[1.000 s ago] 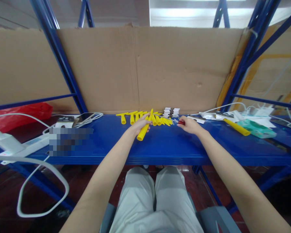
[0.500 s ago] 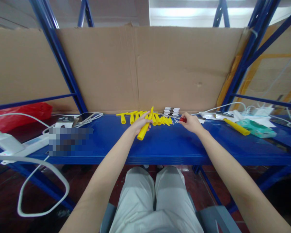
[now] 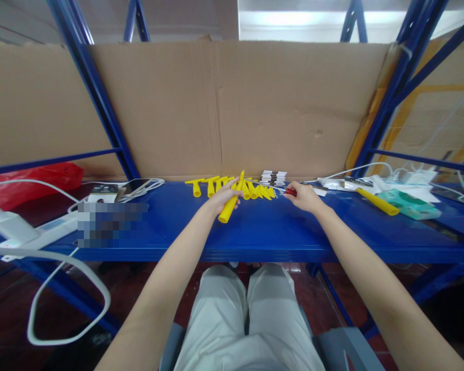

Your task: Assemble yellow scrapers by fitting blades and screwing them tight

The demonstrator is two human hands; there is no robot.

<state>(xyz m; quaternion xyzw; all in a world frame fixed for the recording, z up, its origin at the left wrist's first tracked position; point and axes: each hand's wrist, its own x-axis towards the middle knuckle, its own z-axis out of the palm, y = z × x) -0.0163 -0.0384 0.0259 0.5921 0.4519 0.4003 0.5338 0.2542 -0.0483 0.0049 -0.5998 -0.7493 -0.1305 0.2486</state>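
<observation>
My left hand (image 3: 223,198) is closed round a yellow plastic T-shaped handle (image 3: 227,211), its round hollow end tilted toward me. In my right hand (image 3: 304,196) is a screwdriver with a red handle (image 3: 291,192). Its thin shaft points left, toward the head of the yellow piece; whether the tip touches is too small to tell. Behind my left hand, several more yellow T-shaped handles (image 3: 197,189) lie in a row. Small flat yellow pieces (image 3: 266,192) lie between my hands, near a stack of small white-and-black packs (image 3: 274,178).
Cardboard (image 3: 294,108) backs the blue shelf (image 3: 263,234). At right lie another yellow tube (image 3: 378,202), a green packet (image 3: 412,204) and white cables. To the left are a power strip (image 3: 50,233), coiled white cable (image 3: 145,186) and a red bag (image 3: 38,183).
The screwdriver's red handle has turned a little in my right hand, which has shifted very slightly. My left hand and the yellow handle stay almost still.
</observation>
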